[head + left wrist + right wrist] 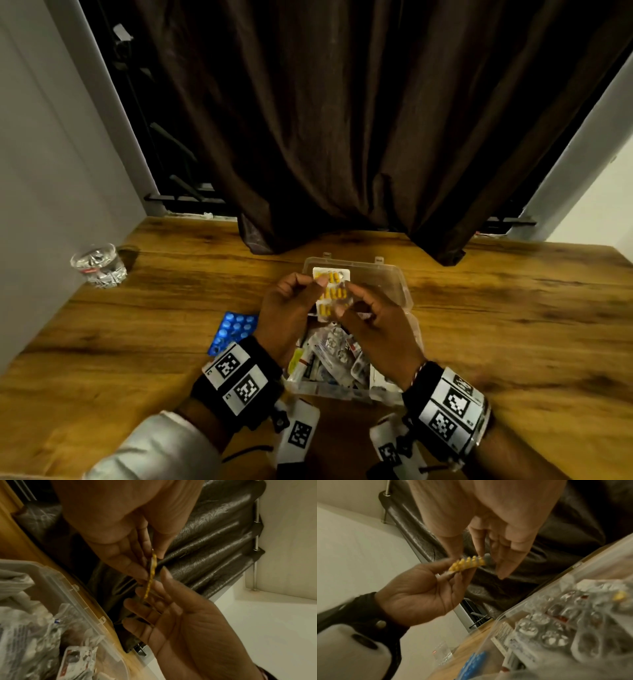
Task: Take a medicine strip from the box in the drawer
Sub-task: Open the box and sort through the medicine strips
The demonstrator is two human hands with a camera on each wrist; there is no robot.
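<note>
A blister strip of yellow capsules (334, 293) is held up over the open clear plastic box (342, 390), which lies on the wooden table and holds several other foil strips. My left hand (320, 286) pinches the strip's left edge between thumb and fingers. My right hand (344, 298) pinches its right edge. The left wrist view shows the strip (150, 577) edge-on between my left hand (149, 561) and right hand (152, 588). The right wrist view has the strip (467, 563) in my left hand (453, 572), with my right hand (467, 557) at its top.
A blue blister strip (234, 330) lies on the table (513, 325) left of the box. A glass of water (99, 265) stands at the far left by the wall. A dark curtain (342, 120) hangs down to the table's back edge behind the box lid (383, 277).
</note>
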